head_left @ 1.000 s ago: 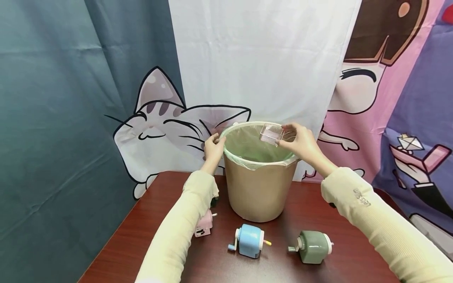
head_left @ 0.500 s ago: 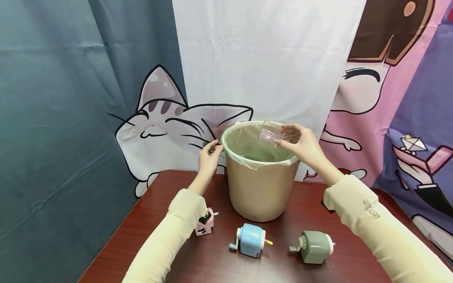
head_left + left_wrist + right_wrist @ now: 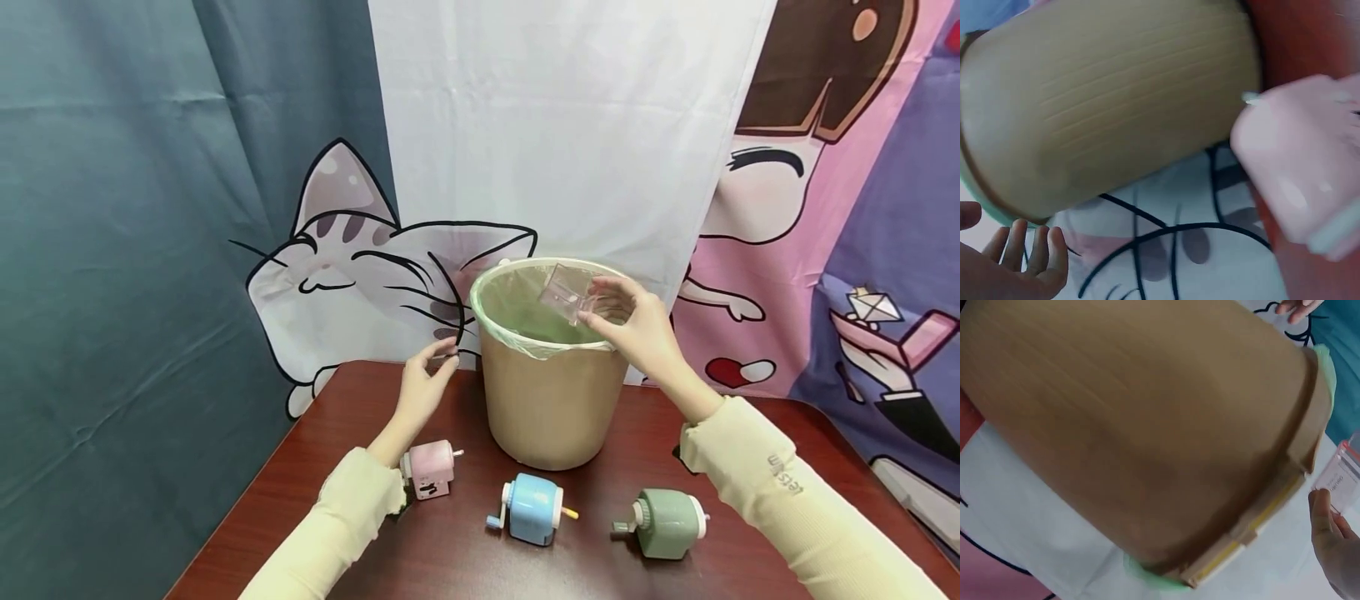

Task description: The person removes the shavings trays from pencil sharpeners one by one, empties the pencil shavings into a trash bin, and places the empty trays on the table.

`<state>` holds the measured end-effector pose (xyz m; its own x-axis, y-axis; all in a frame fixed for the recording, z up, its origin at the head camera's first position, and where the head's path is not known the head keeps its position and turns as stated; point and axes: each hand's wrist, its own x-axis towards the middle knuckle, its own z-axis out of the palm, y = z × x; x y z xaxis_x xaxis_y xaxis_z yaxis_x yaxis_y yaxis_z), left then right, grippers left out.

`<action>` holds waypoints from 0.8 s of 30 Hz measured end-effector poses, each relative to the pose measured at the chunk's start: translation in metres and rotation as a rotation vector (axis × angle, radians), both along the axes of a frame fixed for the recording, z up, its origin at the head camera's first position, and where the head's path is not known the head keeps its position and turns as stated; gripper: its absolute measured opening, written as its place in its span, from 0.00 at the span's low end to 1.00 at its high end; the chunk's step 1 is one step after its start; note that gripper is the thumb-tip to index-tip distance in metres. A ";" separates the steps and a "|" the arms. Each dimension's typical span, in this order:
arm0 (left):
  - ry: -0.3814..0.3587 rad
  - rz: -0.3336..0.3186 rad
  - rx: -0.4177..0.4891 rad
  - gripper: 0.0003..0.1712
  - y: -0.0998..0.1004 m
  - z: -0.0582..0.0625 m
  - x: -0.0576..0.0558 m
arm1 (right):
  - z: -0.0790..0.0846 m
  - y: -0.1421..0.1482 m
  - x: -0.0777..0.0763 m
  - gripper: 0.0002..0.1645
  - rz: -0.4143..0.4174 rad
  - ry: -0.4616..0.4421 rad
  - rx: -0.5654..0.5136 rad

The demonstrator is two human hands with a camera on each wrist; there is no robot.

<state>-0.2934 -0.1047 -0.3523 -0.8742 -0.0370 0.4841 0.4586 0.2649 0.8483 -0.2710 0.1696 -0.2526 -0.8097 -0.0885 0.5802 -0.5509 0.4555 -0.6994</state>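
Observation:
My right hand (image 3: 637,327) pinches a small clear plastic shavings drawer (image 3: 564,292) by its near end, between thumb and fingers. The drawer is tilted, its far end raised, over the mouth of a tan trash bin (image 3: 551,404). Printed text and a reddish edge show on the drawer (image 3: 1340,481) in the right wrist view. My left hand (image 3: 422,385) is in the air left of the bin, fingers loosely bent and holding nothing. Below that hand a pink crank pencil sharpener (image 3: 432,469) stands on the table, partly behind the left cuff.
A pale green liner (image 3: 517,337) folds over the bin's rim. On the dark red table (image 3: 600,575), a blue crank sharpener (image 3: 532,510) with a yellow pencil stands at front centre. A green crank sharpener (image 3: 666,523) stands to its right. Printed curtains (image 3: 570,125) hang behind.
My left hand has come off the bin's rim, moving down and left. The drawer has tipped further and sits slightly lower with my right hand. More of the pink sharpener shows.

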 end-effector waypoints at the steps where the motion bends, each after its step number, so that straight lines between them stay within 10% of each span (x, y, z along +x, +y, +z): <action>1: -0.004 -0.009 -0.016 0.17 -0.002 -0.005 0.002 | -0.003 -0.001 0.001 0.25 -0.005 0.017 -0.015; 24: -0.055 -0.037 0.019 0.17 -0.037 -0.066 0.057 | -0.061 -0.041 0.051 0.29 0.181 -0.003 -0.228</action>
